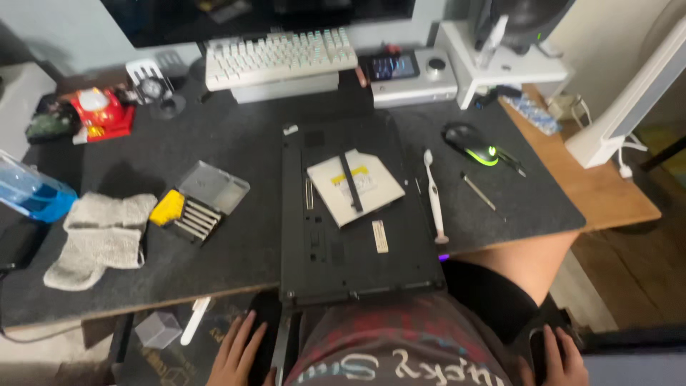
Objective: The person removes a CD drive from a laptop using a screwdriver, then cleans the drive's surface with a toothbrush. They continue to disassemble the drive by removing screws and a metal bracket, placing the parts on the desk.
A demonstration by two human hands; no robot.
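Observation:
A black laptop (336, 250) lies upside down on the dark desk mat (236, 143), its near edge over the desk's front. On it rests a flat white optical drive (371, 187). My left hand (236, 354) hangs below the desk edge with fingers spread, touching a dark object there. My right hand (561, 361) is low at the bottom right, fingers resting on a dark object. Neither hand touches the laptop. A white toothbrush (433, 196) lies just right of the laptop, a thin screwdriver (477, 191) beyond it.
A screwdriver bit set (189, 214) in an open clear case and a grey cloth (100, 239) lie left. A blue bottle (32, 193) is at far left. A white keyboard (279, 57), a black mouse (468, 141) and a monitor stand behind.

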